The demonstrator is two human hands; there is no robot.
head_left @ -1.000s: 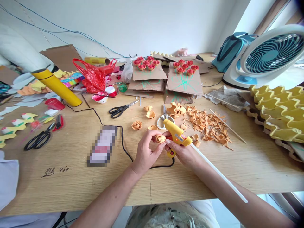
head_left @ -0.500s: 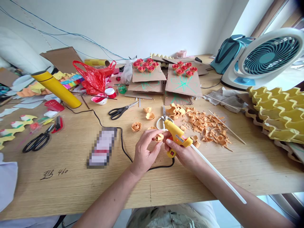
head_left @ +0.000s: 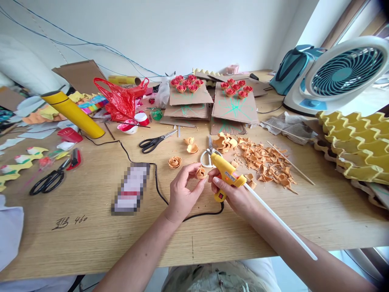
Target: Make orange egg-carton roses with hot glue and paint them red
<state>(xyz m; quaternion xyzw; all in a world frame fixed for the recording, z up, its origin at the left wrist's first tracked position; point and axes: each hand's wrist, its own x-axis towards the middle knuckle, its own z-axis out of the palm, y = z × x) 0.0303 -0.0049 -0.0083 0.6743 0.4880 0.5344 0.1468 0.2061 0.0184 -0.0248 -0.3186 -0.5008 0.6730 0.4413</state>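
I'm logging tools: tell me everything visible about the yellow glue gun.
The right hand grips the yellow glue gun, plastic-looking, front end angled forward and left. It bears a label, a glowing reddish light and a red switch. A white glue stick juts from its rear; a black cord leaves its lower end.

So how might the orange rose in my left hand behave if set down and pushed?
The orange rose is probably light for its size, since its curled layers look thin. Those edges may bend or tear if pushed hard. Its rounded shape suggests it could rock or roll, though your left hand hides part.
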